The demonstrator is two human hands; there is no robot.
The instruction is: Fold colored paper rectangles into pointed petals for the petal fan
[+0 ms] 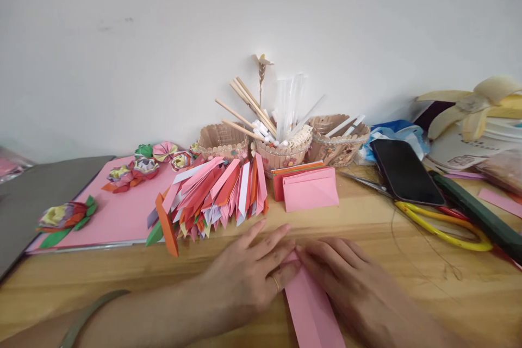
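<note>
A pink paper strip point(313, 304) with a crease along its length lies on the wooden table in front of me, its near end running out of the bottom of the view. My left hand point(255, 269), with a ring and a bracelet, holds the strip's far end between thumb and index finger while its other fingers stretch out over the table. Bent fingers of my right hand point(350, 277) pinch the same far end from the right side. Both sets of fingertips nearly meet there and hide the tip of the paper.
Behind my hands lie a pile of folded paper pieces point(220, 190) and folded pink sheets point(310, 189). Stick baskets point(285, 156) stand by the wall. Paper flowers point(141, 166) rest on pink sheets at left. Scissors point(444, 227), a phone point(406, 170) and a banana peel point(475, 103) are at right.
</note>
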